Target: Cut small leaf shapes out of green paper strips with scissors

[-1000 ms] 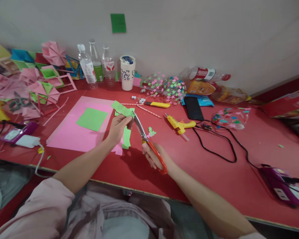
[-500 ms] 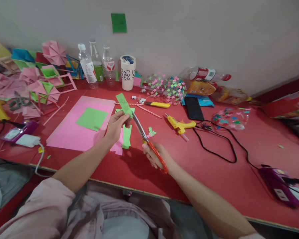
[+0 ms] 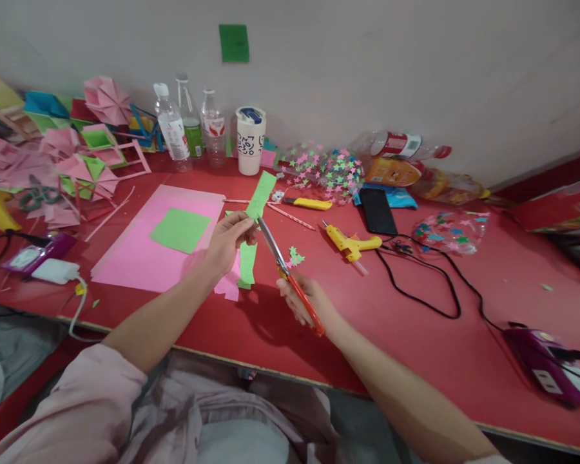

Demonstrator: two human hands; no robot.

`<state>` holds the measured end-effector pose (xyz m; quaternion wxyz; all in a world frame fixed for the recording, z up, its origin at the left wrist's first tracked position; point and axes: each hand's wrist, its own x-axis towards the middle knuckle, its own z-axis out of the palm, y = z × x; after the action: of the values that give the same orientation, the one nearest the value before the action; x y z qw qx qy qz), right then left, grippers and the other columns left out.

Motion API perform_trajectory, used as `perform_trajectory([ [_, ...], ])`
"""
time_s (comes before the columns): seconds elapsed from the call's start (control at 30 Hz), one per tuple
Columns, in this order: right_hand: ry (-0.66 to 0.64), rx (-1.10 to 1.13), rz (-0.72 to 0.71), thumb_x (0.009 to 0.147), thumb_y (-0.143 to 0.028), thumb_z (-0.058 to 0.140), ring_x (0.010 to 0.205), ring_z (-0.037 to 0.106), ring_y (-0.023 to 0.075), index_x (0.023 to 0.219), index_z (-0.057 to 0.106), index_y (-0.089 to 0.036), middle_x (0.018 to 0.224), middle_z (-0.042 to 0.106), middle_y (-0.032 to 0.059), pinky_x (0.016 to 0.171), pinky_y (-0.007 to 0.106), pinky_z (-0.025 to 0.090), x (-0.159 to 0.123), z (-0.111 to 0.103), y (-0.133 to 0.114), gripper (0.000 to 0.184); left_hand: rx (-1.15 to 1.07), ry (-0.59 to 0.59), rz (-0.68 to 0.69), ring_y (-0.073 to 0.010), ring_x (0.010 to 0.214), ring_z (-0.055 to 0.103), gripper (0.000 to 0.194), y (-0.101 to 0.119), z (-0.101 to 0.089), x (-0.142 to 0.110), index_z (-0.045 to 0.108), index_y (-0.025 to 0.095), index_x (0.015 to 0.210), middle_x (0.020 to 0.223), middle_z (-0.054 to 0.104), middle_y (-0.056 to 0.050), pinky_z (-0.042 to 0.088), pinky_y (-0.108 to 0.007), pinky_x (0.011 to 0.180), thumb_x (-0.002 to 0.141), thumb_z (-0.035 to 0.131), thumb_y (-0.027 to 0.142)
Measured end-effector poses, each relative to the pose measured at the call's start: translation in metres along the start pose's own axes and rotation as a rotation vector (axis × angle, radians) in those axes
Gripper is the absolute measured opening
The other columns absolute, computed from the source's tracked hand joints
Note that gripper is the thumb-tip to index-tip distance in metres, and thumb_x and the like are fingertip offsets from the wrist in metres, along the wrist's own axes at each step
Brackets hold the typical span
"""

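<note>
My left hand (image 3: 228,241) pinches a green paper strip (image 3: 261,193) that stands up and leans to the right above the red table (image 3: 415,335). My right hand (image 3: 305,300) grips orange-handled scissors (image 3: 290,277), and their blades reach up to the lower end of the strip by my left fingers. Under the hands lie green paper offcuts (image 3: 247,263) and small cut-out stars (image 3: 294,257). To the left lies a pink sheet (image 3: 135,248) with a green square (image 3: 180,230) on it.
A yellow glue gun (image 3: 350,243) with a black cable (image 3: 430,296) lies to the right, beside a black phone (image 3: 377,211), a yellow box cutter (image 3: 309,203) and bags of paper stars (image 3: 326,167). Bottles (image 3: 171,129) and a white cup (image 3: 250,142) stand by the wall. Paper crafts (image 3: 62,148) fill the left.
My left hand has turned the green strip from pointing up-left to pointing up-right. The scissors and my right hand have stayed almost in place.
</note>
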<state>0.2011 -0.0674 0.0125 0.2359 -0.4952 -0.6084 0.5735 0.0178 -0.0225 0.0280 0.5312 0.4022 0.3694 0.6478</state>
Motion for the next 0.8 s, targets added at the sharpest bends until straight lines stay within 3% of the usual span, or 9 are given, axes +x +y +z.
perform_trajectory([
  [0.27, -0.051, -0.031, 0.011, 0.077, -0.062, 0.05, 0.026, 0.031, 0.0059, 0.066, 0.04, -0.021, 0.038, 0.034, -0.0102, 0.03, 0.02, 0.027, -0.003, -0.005, -0.006, 0.044, 0.054, 0.061, 0.054, -0.0046, 0.047, 0.048, 0.011, 0.002, -0.003, 0.002, 0.052, 0.018, 0.063, 0.052, 0.053, 0.004, 0.039, -0.02, 0.048, 0.073, 0.055, 0.02],
  [0.6, -0.087, -0.11, -0.017, 0.079, -0.059, 0.048, 0.029, 0.035, 0.0055, 0.068, 0.042, -0.02, 0.043, 0.038, -0.0089, 0.031, 0.02, 0.029, -0.006, -0.009, -0.011, 0.041, 0.106, 0.049, 0.08, -0.0046, 0.045, 0.048, 0.011, 0.0, -0.005, 0.003, 0.053, 0.018, 0.062, 0.05, 0.054, 0.004, 0.037, -0.02, 0.045, 0.072, 0.054, 0.018],
  [0.8, -0.137, -0.072, 0.046, 0.078, -0.059, 0.05, 0.027, 0.035, 0.0053, 0.068, 0.041, -0.02, 0.04, 0.036, -0.0102, 0.033, 0.02, 0.032, -0.002, -0.01, -0.01, 0.041, 0.114, 0.023, 0.071, -0.0047, 0.045, 0.048, 0.011, 0.0, -0.007, 0.003, 0.052, 0.018, 0.06, 0.049, 0.052, 0.004, 0.037, -0.02, 0.046, 0.071, 0.054, 0.017],
])
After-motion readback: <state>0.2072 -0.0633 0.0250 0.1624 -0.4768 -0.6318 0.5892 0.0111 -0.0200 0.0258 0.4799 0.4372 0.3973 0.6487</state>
